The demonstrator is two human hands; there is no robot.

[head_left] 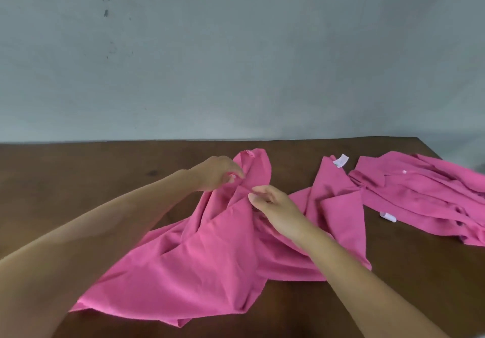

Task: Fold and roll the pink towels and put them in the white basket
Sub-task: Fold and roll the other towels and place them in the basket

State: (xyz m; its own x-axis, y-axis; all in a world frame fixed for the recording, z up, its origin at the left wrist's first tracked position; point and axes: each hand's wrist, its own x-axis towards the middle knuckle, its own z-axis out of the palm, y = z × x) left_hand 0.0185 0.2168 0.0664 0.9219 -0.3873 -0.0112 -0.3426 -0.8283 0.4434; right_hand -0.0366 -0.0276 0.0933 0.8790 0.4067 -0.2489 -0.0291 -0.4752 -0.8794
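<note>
Pink towel [210, 259]: crumpled on the brown bench [78, 180], upper part lifted.
Left hand [217, 172]: fingers pinch the raised fold.
Right hand [273, 204]: fingertips appear to pinch the same fold, just beside the left.
Other towels [420, 196]: heaped at right, well apart; white tag [341, 160] visible.

- The left arm [91, 222] reaches from the near left toward the far middle, bare and nearly straight.
- The left hand [217, 173] has curled fingers that pinch the towel [199, 253].
- The right arm [354, 272] comes from the near right, angled to the far left.
- The right hand [273, 204] pinches the same towel, just beside the left hand.
</note>
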